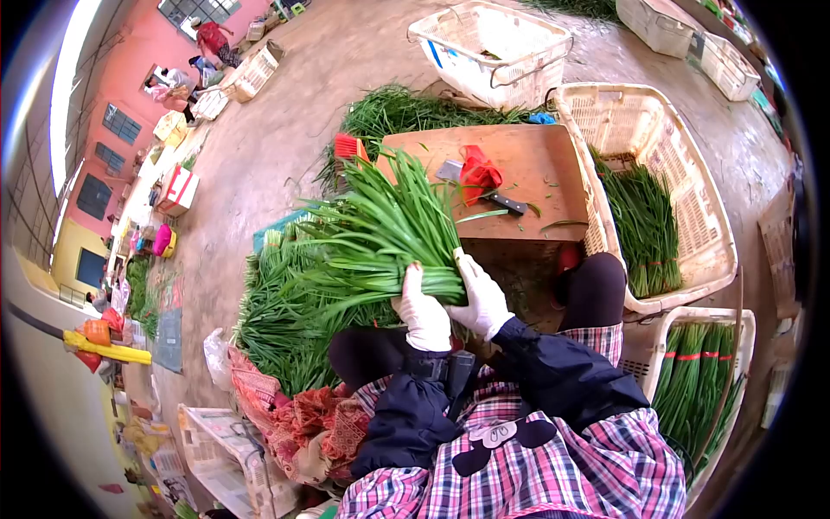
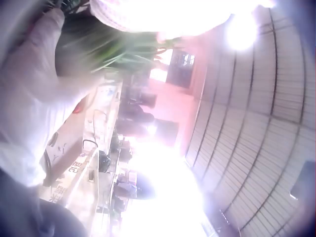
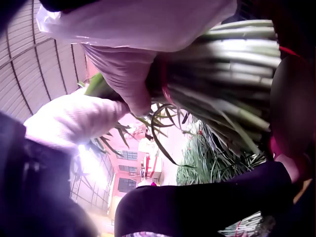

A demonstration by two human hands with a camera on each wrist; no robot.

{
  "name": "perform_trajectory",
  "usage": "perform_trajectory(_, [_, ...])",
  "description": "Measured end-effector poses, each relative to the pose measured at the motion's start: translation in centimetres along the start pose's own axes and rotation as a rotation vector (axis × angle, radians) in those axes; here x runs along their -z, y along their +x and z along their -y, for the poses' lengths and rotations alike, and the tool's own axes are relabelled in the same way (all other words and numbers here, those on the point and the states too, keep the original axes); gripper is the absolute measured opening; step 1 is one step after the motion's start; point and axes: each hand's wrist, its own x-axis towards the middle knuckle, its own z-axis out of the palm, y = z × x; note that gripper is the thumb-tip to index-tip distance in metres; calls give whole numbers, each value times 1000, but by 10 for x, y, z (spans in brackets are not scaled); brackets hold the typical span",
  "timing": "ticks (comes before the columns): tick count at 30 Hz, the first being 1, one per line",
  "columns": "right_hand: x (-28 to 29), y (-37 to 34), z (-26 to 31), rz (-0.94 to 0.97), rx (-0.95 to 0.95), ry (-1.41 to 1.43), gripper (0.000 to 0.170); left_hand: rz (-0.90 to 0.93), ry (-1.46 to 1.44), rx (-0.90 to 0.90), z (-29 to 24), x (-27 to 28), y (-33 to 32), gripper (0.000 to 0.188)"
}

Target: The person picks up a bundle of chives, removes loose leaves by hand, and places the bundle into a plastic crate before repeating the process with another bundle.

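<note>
Two hands in white gloves grip one thick bunch of long, flat green leaves with pale stems [image 1: 389,216]: the left hand [image 1: 424,313] has its fingers closed round it, and the right hand [image 1: 481,298] clasps it just beside. The leaves fan out ahead and to the left of the hands, and one thin red band [image 3: 166,89] circles the stems. Directly ahead of the right hand stands one brown wooden board [image 1: 540,160], its left edge partly hidden by the leaves; on it lie one black-handled knife [image 1: 507,204] and one crumpled red wrapping [image 1: 478,173] across the knife (whether cloth or plastic, I cannot tell). One red-bristled brush [image 1: 347,145] sits beyond the left hand at the board's corner. Left of the left hand spreads a heap of green bundles [image 1: 285,320], too tangled to count; a second loose green heap [image 1: 406,112] lies beyond the board. Two dark-clad knees [image 1: 596,290] flank the hands. Three pale plastic crates stand nearest: one ahead [image 1: 493,65], one right of the right hand with greens inside [image 1: 705,233], and one farther back on the right [image 1: 745,333], holding at least three red-banded bundles [image 1: 692,381].
</note>
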Motion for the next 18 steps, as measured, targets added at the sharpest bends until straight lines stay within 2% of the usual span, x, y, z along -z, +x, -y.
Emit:
perform_trajectory(1, [-2,5,-6,-21,-25,124,104,57,12,-8,-2,-7,1,25])
perform_trajectory(2, [-15,11,-26,-40,-10,472,103,166,23,3,-8,-11,-1,30])
perform_trajectory(3, [-27,16,-44,-59,9,818,102,326,12,18,-11,-7,0,45])
perform_trajectory(4, [-17,16,-38,62,-110,1292,99,356,90,-41,-15,-2,-3,51])
perform_trajectory(5, [-7,17,-40,109,-131,1345,89,386,166,-102,-23,1,-7,57])
perform_trajectory(6, [5,16,-40,142,-239,1343,86,421,191,-152,-39,0,-16,61])
perform_trajectory(7, [13,14,-42,174,-350,1341,82,420,263,-185,-49,7,-19,59])
perform_trajectory(9, [7,13,-63,186,-375,1380,77,383,301,-162,-54,33,-10,51])
perform_trajectory(11, [3,11,-73,198,-397,1455,73,290,407,6,-56,51,-4,43])
perform_trajectory(13, [1,11,-72,206,-411,1567,71,316,415,163,-46,73,9,39])
perform_trajectory(15, [0,11,-71,206,-370,1571,71,501,462,320,-43,79,8,41])
perform_trajectory(17, [3,15,-67,206,-323,1576,72,620,485,579,-30,88,20,43])
perform_trajectory(18, [11,15,-59,211,-328,1602,72,679,563,617,-28,84,18,44])
